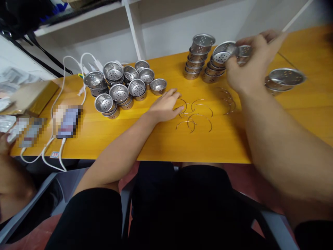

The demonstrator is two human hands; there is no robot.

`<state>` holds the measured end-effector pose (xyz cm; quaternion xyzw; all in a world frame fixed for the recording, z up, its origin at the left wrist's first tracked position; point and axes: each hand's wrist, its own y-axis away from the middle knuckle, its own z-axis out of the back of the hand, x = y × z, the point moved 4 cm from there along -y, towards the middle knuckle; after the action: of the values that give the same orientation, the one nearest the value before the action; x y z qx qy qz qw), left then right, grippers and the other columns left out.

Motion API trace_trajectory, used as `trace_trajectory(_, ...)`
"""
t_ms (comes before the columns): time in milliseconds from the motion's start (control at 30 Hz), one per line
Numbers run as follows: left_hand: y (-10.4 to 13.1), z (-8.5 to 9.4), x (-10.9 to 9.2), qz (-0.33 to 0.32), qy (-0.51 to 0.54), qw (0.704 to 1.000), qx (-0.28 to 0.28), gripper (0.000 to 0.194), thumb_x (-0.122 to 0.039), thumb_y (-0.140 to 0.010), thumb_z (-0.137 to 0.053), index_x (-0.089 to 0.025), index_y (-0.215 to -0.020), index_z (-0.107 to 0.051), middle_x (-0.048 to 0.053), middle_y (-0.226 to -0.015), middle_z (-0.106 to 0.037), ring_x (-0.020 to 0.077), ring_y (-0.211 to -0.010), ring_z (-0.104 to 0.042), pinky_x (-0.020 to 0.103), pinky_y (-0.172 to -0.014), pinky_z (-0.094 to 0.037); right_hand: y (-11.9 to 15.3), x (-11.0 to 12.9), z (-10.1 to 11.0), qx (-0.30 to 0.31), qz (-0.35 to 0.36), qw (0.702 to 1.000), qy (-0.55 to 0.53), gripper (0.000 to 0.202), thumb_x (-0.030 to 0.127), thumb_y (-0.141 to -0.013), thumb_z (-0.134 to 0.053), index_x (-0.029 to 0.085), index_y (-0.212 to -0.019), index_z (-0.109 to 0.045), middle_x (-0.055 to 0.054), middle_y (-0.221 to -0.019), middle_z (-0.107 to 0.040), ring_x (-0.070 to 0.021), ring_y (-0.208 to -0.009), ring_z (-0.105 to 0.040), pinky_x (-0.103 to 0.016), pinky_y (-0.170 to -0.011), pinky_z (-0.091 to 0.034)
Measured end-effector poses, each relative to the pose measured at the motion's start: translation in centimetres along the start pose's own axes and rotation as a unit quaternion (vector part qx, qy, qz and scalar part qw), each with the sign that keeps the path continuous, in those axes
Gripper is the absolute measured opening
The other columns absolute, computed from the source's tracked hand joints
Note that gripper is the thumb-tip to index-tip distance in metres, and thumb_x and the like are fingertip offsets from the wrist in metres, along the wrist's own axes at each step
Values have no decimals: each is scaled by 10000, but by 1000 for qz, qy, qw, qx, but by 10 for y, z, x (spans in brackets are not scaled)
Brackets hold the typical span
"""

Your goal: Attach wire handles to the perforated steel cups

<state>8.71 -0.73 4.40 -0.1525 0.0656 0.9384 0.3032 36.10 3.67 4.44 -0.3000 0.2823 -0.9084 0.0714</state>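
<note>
My right hand (pixel 251 64) is raised over the back right of the yellow table (pixel 161 142) and grips a small perforated steel strainer cup (pixel 243 53) beside the tilted top cup (pixel 223 52) of a stack. My left hand (pixel 166 104) rests palm down on the table, its fingertips touching thin curved wire handles (pixel 197 116) scattered in front of me. More wire handles (pixel 229 100) lie under my right wrist.
A cluster of strainer cups (pixel 122 85) sits at the left back. Two stacks of cups (pixel 199 57) stand at the back centre, another cup (pixel 284 78) at the right. White cables (pixel 58 139) and a phone (pixel 68 121) lie at the left edge, beside another person's hand (pixel 5 142).
</note>
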Motion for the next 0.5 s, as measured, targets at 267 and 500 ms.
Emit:
trace_trajectory(267,2,3,-1,-4,6,1000,-3,627,-348,-1183,-732,-54,-1723,-612,267,-1940,-447,367,-1845,-469,464,-1566,-369,-17,-43,-9,-54,-93,993,42,339,191,-1008,-920,193,-1339,-848,-180,-1561,-640,-341,-1524,-624,-500,-1345,-444)
trace_trajectory(500,0,1,3,-11,13,1000,-14,638,-348,-1173,-745,-52,-1724,-616,272,-1935,-456,378,-1844,-469,483,-1571,-363,-19,-45,-9,-77,-96,991,57,265,212,-1053,-876,173,-1309,-823,-180,-1488,-720,-310,-1354,-725,-450,-1193,-548)
